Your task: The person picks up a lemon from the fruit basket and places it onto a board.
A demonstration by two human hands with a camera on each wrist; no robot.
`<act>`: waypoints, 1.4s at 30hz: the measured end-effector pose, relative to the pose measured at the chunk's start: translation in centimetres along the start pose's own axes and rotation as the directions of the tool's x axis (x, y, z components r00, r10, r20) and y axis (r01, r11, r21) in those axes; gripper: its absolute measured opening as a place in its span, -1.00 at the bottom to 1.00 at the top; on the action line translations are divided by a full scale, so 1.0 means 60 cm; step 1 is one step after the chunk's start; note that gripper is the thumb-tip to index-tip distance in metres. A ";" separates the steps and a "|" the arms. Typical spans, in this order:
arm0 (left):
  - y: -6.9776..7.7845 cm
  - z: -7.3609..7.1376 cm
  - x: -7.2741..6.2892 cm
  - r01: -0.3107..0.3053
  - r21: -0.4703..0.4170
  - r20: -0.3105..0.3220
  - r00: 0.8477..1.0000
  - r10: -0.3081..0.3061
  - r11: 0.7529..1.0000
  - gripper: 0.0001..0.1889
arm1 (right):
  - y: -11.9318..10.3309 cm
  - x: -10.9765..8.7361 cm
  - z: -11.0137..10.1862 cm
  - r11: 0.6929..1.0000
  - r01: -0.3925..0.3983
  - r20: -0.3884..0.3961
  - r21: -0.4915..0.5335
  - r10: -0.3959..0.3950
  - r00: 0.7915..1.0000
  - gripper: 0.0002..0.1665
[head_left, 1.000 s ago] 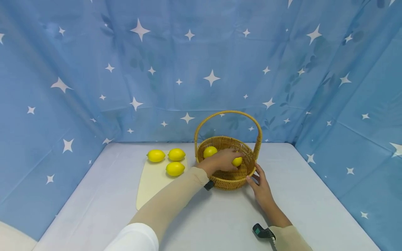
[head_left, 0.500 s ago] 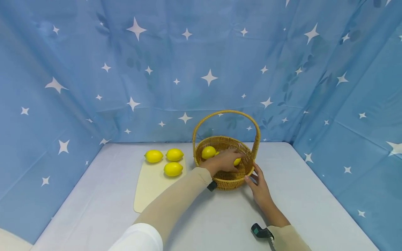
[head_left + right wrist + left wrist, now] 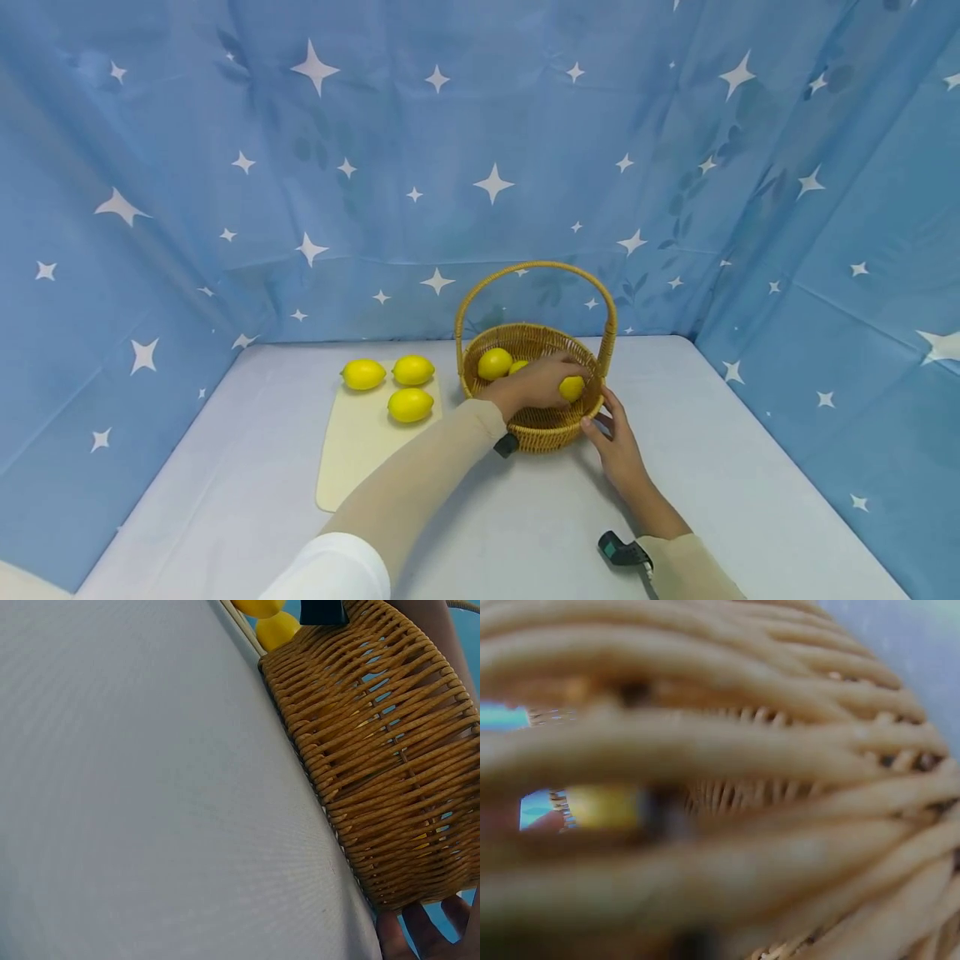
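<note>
A woven basket (image 3: 551,439) with a tall arched handle stands upright near the back of the table. My left hand (image 3: 538,382) reaches down into it, fingers and thumb curved around a lemon (image 3: 572,389) at the right inside. Beside that hand, a second lemon (image 3: 495,364) lies at the basket's left, and part of another shows behind the hand. My right hand (image 3: 619,446) grips the basket's right front side, its fingertips (image 3: 396,939) against the wicker in the right wrist view. Blurred wicker (image 3: 727,750) fills most of the left wrist view, hiding the left hand's grasp.
Left of the basket lies a cream cutting board (image 3: 360,458) with several lemons (image 3: 411,405) at its far end. A blue star-patterned curtain (image 3: 450,167) surrounds the white table (image 3: 247,500) at the back and sides. Black wrist cameras (image 3: 622,550) stick out from both wrists.
The lemon at my left fingers shows more fully than half a second ago, with the hand still in the basket. My right hand keeps its place. The whole head view has drifted slightly.
</note>
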State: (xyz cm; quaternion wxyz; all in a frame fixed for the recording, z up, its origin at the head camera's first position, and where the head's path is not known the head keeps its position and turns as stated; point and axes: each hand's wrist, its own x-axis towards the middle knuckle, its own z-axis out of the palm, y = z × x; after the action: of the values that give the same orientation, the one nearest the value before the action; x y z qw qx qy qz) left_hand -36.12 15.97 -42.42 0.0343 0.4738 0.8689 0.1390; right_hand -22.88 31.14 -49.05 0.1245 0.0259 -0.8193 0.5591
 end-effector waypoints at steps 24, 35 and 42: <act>0.002 0.006 -0.006 -0.075 0.073 0.028 0.997 0.073 0.995 -0.46 | -0.007 -0.003 0.000 1.000 -0.009 -0.001 -0.009 0.009 1.000 -0.16; 0.002 0.004 -0.011 -0.067 -0.002 0.038 0.997 0.067 0.998 -0.48 | -0.043 -0.013 0.000 1.000 -0.001 0.004 -0.007 0.001 1.000 -0.18; 0.000 0.002 -0.013 -0.082 -0.036 0.051 0.995 0.084 0.996 -0.46 | -0.046 -0.014 -0.001 1.000 0.001 0.004 0.000 -0.001 1.000 -0.18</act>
State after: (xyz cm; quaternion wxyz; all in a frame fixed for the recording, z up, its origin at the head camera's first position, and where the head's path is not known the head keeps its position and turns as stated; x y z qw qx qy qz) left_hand -35.67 15.37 -42.60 0.0594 0.5123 0.8448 0.1425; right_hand -21.53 30.05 -46.73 0.1232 0.0273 -0.8195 0.5590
